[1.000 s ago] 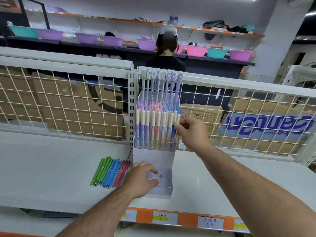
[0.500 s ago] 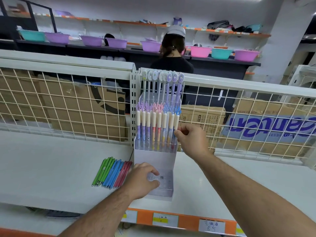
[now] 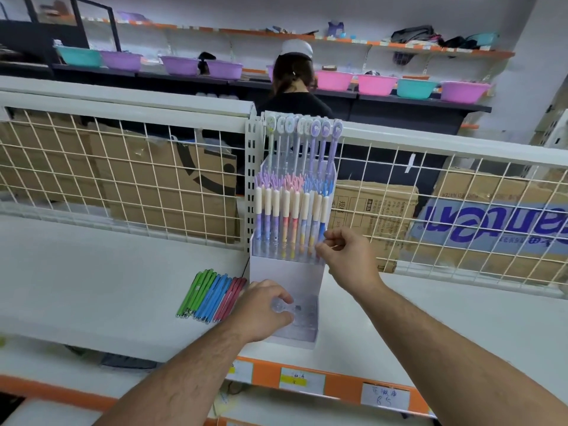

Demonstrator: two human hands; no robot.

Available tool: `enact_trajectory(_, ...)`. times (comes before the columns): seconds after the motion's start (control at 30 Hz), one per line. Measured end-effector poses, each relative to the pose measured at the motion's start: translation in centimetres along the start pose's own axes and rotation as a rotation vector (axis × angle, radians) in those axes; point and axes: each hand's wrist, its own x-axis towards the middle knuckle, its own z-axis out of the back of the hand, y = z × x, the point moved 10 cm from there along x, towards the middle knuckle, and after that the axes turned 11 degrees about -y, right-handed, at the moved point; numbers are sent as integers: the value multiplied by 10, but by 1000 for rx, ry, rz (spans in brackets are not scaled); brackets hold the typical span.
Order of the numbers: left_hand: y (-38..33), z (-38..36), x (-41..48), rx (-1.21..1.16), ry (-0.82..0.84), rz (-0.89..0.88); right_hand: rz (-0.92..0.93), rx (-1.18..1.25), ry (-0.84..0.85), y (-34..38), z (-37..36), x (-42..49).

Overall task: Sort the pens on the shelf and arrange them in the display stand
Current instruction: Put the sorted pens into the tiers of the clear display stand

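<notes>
Stand: a clear acrylic three-tier display stand (image 3: pixel 285 278) is sitting upright on the white metal shelf (image 3: pixel 92 287), backing onto the cream wire-mesh panel (image 3: pixel 123 167).
Back tier: the tall pastel pens with round flat toppers (image 3: pixel 302 142) are standing in a full row, so this tier is looking finished.
Middle tier: the white-capped pens with coral-shaped toppers (image 3: pixel 289 216) are filling the row, running purple, pink, then blue.
Right hand: the right hand (image 3: pixel 350 256) is pinching the lower barrel of the rightmost blue pen (image 3: pixel 323 216) between thumb and forefinger, apparently seating or straightening it.
Left hand: the left hand (image 3: pixel 261 309) is curling its fingers over the low front tier (image 3: pixel 304 321), gripping the stand to steady it.
Front tier: it is showing no pens that can be made out, though the left hand is hiding part of it.
Loose pens: the slim green, blue and red pens (image 3: pixel 212 295) are lying flat on the shelf just beside the stand's left side, touching one another and grouped by colour.
Progress: sorting is looking done and two tiers are looking loaded. Moving the loose pens into the front tier is what seems to be remaining.
</notes>
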Motion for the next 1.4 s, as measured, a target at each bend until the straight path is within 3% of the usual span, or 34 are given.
enact_trajectory(0.33, -6, 6, -5, 34, 5, -69, -55, -19, -171, -1, 0, -34)
enact_trajectory(0.5, 1, 12, -11, -77, 56, -110, -84, -62, -87, -3, -35, -69)
enact_trajectory(0.7, 46, 56, -24, -91, -85, -156, -101, -74, -34, 1, -89, -110)
enact_trajectory(0.9, 134, 118, -31, -73, -298, 19, -2, -86, 43, 12, -166, -152)
enact_trajectory(1.1, 190, 128, -27, -22, -283, 241, 188, -351, 91, 7, -218, -163)
enact_trajectory(1.4, 189, 124, -19, 190, -336, 227, 275, -426, 60, 6, -230, -165)
